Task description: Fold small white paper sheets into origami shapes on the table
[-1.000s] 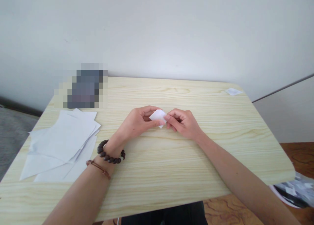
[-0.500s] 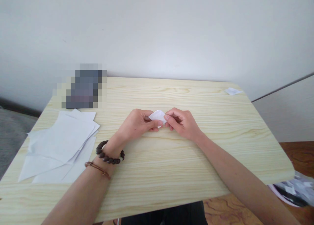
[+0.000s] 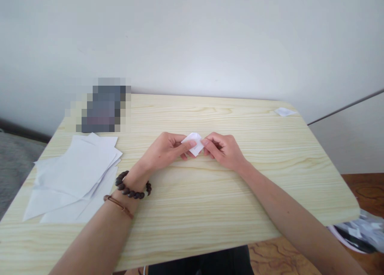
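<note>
A small folded piece of white paper (image 3: 196, 148) is held between my two hands above the middle of the table. My left hand (image 3: 168, 150) pinches its left side, the thumb lying flat across its face. At its right corner, my right hand (image 3: 222, 150) grips the paper between thumb and forefinger. The fingers behind the paper are partly hidden. Dark beads and a brown cord circle my left wrist.
Loose white sheets (image 3: 75, 171) lie overlapped on the left of the wood-grain table (image 3: 192, 211). Behind them is a dark blurred-out object (image 3: 103, 109). Another folded white paper (image 3: 285, 111) lies at the far right corner. A bin with crumpled scraps (image 3: 360, 231) stands on the floor at right.
My left thumb has slid up from the paper's lower edge onto its middle, uncovering the lower corner. My right hand keeps its pinch almost unmoved.
</note>
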`<state>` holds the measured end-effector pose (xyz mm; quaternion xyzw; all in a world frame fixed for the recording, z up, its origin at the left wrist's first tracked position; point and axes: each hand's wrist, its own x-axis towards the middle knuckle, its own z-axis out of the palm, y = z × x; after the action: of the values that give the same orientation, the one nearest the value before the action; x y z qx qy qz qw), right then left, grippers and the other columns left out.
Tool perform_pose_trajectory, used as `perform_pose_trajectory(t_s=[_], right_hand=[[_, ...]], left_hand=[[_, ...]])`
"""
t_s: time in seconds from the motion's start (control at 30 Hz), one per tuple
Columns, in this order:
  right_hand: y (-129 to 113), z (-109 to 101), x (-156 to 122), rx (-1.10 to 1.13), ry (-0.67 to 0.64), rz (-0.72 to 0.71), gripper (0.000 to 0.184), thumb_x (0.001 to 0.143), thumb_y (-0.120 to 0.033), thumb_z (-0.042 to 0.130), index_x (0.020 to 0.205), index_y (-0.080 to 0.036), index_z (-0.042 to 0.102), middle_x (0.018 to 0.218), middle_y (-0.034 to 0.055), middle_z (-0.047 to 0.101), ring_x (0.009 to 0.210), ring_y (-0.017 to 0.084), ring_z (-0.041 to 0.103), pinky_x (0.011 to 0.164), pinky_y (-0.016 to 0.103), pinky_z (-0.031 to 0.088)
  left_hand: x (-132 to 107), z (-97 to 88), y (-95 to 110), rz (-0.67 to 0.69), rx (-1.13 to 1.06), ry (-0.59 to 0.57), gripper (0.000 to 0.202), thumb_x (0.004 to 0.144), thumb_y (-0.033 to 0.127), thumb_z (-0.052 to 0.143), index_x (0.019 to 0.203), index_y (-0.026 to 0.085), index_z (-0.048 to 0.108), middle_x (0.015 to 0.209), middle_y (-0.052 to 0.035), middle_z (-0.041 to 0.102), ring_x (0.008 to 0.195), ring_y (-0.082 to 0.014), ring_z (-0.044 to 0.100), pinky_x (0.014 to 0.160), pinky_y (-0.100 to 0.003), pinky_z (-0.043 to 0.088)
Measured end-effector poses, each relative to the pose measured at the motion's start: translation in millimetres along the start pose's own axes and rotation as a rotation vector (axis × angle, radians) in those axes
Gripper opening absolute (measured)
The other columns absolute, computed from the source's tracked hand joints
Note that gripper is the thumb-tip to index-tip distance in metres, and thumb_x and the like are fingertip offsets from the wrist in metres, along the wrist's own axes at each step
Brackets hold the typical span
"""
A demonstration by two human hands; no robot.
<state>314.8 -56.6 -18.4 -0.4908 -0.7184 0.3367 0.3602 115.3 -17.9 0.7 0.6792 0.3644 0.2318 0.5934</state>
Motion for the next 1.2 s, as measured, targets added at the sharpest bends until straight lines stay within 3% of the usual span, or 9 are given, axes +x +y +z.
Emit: perform_pose_trajectory(t_s=[0.13,0.27,0.53,0.8,1.0,1.2], right_hand=[[-0.7,0.3,0.3,-0.021,-0.007,-0.020,0.031,0.093,-0.037,0.047,0.070,-0.017,0.055,0.056,-0.0017,0.058,0.045,0.006,0.045,0.047,0.020,0.034],[-2.4,0.3,-0.1,-0.061,-0.043,-0.106,0.022,0.091,-0.032,0.048,0.075,-0.018,0.056,0.054,-0.0046,0.050,0.044,0.006,0.039,0.045,0.020,0.030],[0.1,1.9,0.9,-0.113,-0.007,-0.294,0.014,0.089,-0.022,0.049,0.078,-0.017,0.057,0.065,-0.0023,0.053,0.051,0.006,0.040,0.049,0.020,0.031],[-0.2,2.4,0.5,-0.104,-0.044,-0.291,0.009,0.089,-0.022,0.050,0.084,-0.017,0.056,0.069,-0.0023,0.052,0.054,0.006,0.041,0.052,0.020,0.033],[-1.6,3.9,0.9,-0.138,-0.017,-0.326,0.013,0.090,-0.018,0.047,0.082,-0.017,0.057,0.070,-0.0014,0.054,0.057,0.007,0.044,0.054,0.021,0.034],[-2.0,4.7,0.2,-0.125,-0.048,-0.291,0.012,0.090,-0.024,0.050,0.083,-0.017,0.056,0.070,-0.0019,0.054,0.055,0.007,0.044,0.054,0.021,0.035]], left_hand=[[-0.4,4.1,-1.4,-0.074,-0.030,-0.002,0.033,0.069,0.042,0.072,0.089,0.015,0.071,0.076,-0.0018,0.070,0.065,-0.0137,0.061,0.056,-0.021,0.046],[-0.7,4.1,-2.8,-0.081,0.046,-0.021,0.028,0.073,0.040,0.069,0.082,0.014,0.071,0.068,-0.0002,0.067,0.060,-0.0115,0.057,0.053,-0.019,0.041],[-1.0,2.0,-2.6,-0.020,0.166,-0.055,0.037,0.083,0.045,0.057,0.073,0.011,0.070,0.064,-0.0023,0.065,0.058,-0.0108,0.052,0.054,-0.020,0.038],[-2.4,2.4,1.1,-0.002,0.195,-0.126,0.036,0.083,0.044,0.057,0.074,0.012,0.070,0.057,0.0017,0.058,0.047,-0.0058,0.036,0.043,-0.018,0.025],[-2.8,2.4,-0.3,0.024,0.210,-0.162,0.036,0.085,0.043,0.055,0.074,0.012,0.070,0.056,0.0024,0.054,0.046,-0.0054,0.034,0.043,-0.018,0.025],[-2.4,3.1,0.5,0.051,0.255,-0.173,0.035,0.085,0.043,0.056,0.071,0.013,0.069,0.053,0.0031,0.053,0.045,-0.0053,0.033,0.043,-0.018,0.024]])
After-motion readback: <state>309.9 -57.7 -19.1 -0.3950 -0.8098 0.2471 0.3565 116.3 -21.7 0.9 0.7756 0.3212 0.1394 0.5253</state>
